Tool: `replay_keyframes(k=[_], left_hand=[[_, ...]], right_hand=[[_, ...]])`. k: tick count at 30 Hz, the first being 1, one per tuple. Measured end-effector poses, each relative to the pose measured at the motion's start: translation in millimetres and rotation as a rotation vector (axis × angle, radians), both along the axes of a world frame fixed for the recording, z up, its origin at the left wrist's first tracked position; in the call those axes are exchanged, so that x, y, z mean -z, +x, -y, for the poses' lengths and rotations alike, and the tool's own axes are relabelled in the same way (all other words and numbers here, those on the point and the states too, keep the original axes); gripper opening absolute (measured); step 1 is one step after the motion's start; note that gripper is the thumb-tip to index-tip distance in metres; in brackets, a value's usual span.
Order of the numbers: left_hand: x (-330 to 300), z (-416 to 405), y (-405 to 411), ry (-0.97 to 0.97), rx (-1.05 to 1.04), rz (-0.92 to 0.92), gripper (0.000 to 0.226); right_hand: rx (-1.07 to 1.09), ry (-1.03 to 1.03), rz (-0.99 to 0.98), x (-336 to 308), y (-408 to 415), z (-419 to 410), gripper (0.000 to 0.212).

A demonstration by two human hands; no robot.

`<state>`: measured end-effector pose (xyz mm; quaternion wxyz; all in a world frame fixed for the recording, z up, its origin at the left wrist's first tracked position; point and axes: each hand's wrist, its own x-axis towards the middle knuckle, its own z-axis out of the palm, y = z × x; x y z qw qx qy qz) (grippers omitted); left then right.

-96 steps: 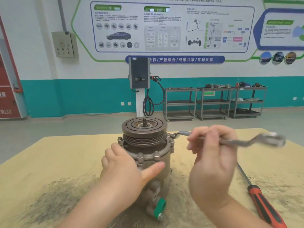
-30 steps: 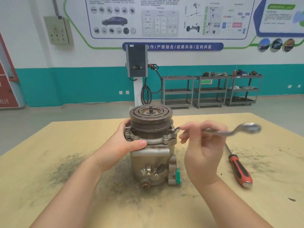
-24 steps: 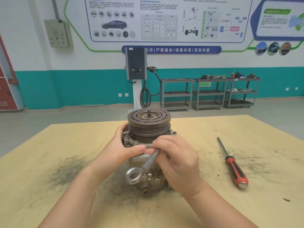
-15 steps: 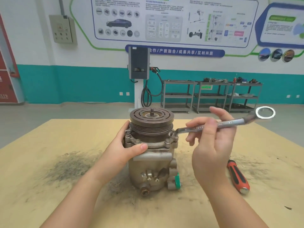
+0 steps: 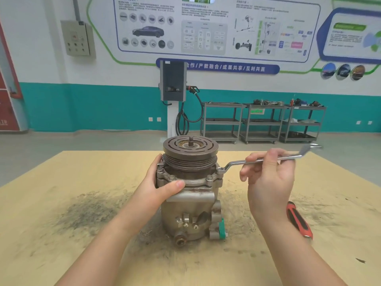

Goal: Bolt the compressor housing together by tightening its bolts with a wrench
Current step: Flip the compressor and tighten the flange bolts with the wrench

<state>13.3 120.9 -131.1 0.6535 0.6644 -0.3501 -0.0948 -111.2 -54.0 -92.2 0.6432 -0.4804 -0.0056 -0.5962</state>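
Wrench horizontal, pointing right

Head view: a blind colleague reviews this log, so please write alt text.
A right hand holds a wrench seated on a bolt of an upright compressor; the left hand steadies it. A screwdriver lies on the table.

On the tan wooden surface, smudged with dark grime, we see a red-and-black-handled screwdriver lying at the right. Beyond it we see a grey charging station with a black cable, three grey metal shelf carts, and a grey wall-mounted electrical box.
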Motion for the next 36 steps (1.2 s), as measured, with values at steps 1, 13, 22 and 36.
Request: replay_keyframes(k=[1, 13, 22, 36], left_hand=[[-1, 0, 0, 0.005, 0.000, 0.000, 0.117], [-4, 0, -2, 0.013, -0.006, 0.005, 0.119], [-4, 0, -1, 0.028, 0.011, 0.022, 0.112], [-6, -1, -3, 0.040, 0.009, 0.014, 0.118]], right_hand=[[0.092, -0.112, 0.067, 3, -1, -8, 0.014], [0.280, -0.686, 0.182, 20, 0, -30, 0.016], [0.289, -0.678, 0.104, 14, -2, -42, 0.025], [-0.500, 0.488, -0.043, -3, 3, 24, 0.036]])
